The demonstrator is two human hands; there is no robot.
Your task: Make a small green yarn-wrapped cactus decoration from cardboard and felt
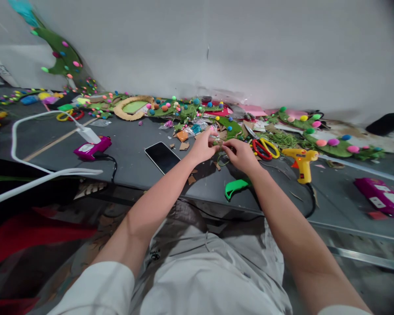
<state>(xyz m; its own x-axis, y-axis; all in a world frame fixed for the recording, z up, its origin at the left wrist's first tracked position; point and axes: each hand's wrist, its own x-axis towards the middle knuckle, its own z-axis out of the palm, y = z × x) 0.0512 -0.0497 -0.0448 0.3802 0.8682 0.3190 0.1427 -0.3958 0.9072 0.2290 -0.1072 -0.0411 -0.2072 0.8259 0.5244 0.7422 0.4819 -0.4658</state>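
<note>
My left hand [203, 148] and my right hand [240, 155] are close together over the table, fingers pinched. Between their fingertips is a small green-brown piece [218, 143], partly hidden, with a thin green strand [223, 161] looping below it. Just right of my right hand lie scissors [265, 148] with red and yellow handles. A black-screened phone [162, 157] lies under my left forearm. A green plastic piece [235, 188] rests at the table edge beside my right forearm. Cardboard scraps [191, 180] are scattered around my hands.
A yellow glue gun [301, 162] with a lit red light stands at right, its cord over the edge. Purple boxes [381, 196] lie far right and left, the left one with a white plug [88, 134]. Pompom-covered green decorations [331, 144] and a tan ring [133, 108] line the wall.
</note>
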